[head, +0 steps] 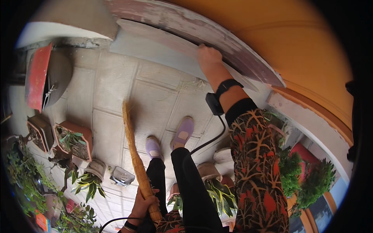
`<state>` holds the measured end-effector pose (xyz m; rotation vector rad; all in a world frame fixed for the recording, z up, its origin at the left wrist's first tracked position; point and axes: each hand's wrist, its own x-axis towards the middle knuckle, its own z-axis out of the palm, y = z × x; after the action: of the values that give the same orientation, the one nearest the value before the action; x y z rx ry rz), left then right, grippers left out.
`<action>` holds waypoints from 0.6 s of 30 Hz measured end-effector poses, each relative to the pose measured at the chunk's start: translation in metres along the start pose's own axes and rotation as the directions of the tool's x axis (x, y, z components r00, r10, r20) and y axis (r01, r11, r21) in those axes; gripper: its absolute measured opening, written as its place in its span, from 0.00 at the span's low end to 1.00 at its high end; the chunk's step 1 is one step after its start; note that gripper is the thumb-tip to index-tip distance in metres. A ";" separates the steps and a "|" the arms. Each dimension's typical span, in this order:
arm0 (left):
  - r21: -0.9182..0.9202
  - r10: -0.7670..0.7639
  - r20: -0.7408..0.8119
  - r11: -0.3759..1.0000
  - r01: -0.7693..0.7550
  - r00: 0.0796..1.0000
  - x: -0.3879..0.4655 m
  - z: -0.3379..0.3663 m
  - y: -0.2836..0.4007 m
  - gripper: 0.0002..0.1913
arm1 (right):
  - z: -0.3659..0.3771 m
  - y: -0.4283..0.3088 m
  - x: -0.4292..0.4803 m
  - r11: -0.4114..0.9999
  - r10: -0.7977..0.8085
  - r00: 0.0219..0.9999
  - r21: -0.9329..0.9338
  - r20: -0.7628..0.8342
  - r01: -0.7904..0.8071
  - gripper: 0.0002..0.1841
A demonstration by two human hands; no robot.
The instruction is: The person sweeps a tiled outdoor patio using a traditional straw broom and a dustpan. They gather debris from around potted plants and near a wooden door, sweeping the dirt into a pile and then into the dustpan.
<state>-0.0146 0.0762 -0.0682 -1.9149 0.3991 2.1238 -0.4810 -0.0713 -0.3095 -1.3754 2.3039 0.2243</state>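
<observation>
My left hand [144, 202] is wrapped around the lower end of a long bundle of straw-coloured stalks [136, 158], which looks like a straw broom. Its far tip is frayed and slants over the paved floor [113, 84]. My right hand [209, 55] reaches out to the edge of a stone step [157, 40], beneath a worn, paint-flaked sill [186, 21]. Its fingers are curled, and whatever they may hold is hidden. A few thin loose straws [191, 84] lie on the paving below that hand.
To the left, a red tub [38, 78] leans against a dark basin [59, 78]. Planters [87, 139], a variegated potted plant [89, 185] and a small grey tray [122, 176] stand nearer. More pots [208, 171] and green shrubs [314, 183] are on the right, below an orange wall [309, 38].
</observation>
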 end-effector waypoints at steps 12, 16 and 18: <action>0.076 -0.018 0.010 0.997 0.018 1.000 0.004 0.007 0.001 0.29 | 0.001 -0.006 -0.014 0.992 -0.051 0.915 0.084 -0.399 0.092 0.14; 0.153 -0.013 -0.027 0.988 0.017 1.000 0.005 0.013 0.003 0.25 | 0.023 -0.007 -0.052 0.954 0.026 0.861 0.269 -0.508 0.130 0.19; 0.154 -0.030 -0.040 0.987 0.036 0.999 0.006 0.015 0.003 0.24 | 0.034 -0.006 -0.082 0.938 0.026 0.830 0.302 -0.558 0.173 0.21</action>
<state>-0.0304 0.0788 -0.0724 -1.8633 0.5198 1.9765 -0.4332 0.0031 -0.3023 -1.4741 2.5587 -0.6669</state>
